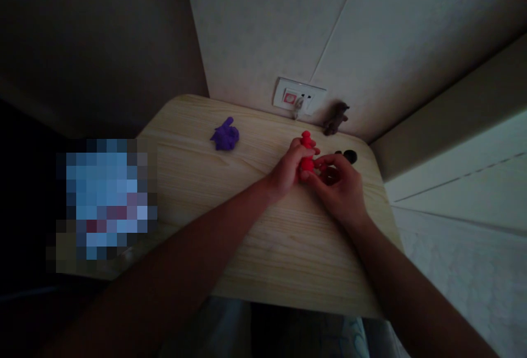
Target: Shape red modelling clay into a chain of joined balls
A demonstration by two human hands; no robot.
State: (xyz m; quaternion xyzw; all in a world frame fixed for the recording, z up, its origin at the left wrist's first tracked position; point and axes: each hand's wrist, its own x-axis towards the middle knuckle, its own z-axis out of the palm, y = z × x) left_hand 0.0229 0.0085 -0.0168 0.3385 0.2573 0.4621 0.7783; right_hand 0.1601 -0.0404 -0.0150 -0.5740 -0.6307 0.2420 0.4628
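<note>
A red clay figure (306,152) stands near the back right of a light wooden table (247,226). My left hand (288,168) is closed round its left side, fingers pressed on the clay. My right hand (340,185) pinches the figure's lower part from the right, with more red clay showing between its fingers. Both hands touch the same red piece. Its base is hidden by my fingers.
A purple clay shape (225,135) lies at the back left of the table. A dark brown clay animal (336,118) stands by the wall next to a wall socket (298,96). A small black piece (349,155) lies behind my right hand. A blurred patch covers the table's left.
</note>
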